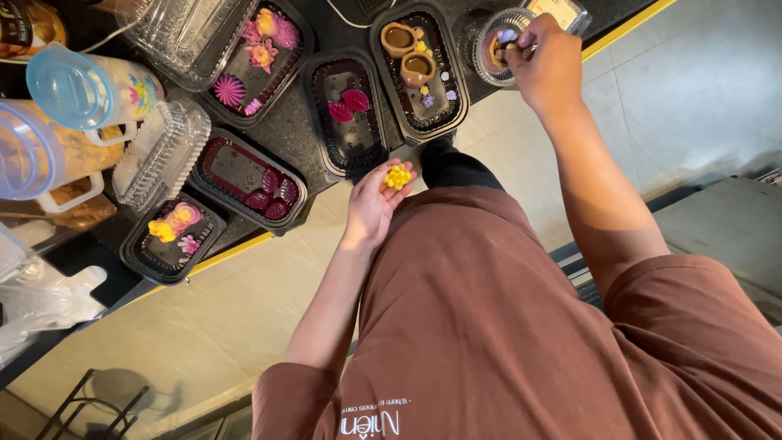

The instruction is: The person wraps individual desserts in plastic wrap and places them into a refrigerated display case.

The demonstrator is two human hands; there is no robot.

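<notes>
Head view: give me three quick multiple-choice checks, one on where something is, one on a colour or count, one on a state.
1. Where is the yellow flower-shaped piece?
A. in the palm of the left hand
B. in the round clear cup
C. on the floor

2. How many brown pot-shaped pieces lie in the black tray nearest the right hand?
A. none
B. two
C. five

3. What is the state of the right hand?
A. flat and open on the counter
B. hanging at the person's side
C. fingers pinched on a small piece at the round clear cup

Answers:
1 A: the yellow piece rests on the upturned left palm, in front of the counter edge.
2 B: two brown pots sit one behind the other in that tray.
3 C: the fingertips close together over the cup's rim.
</notes>
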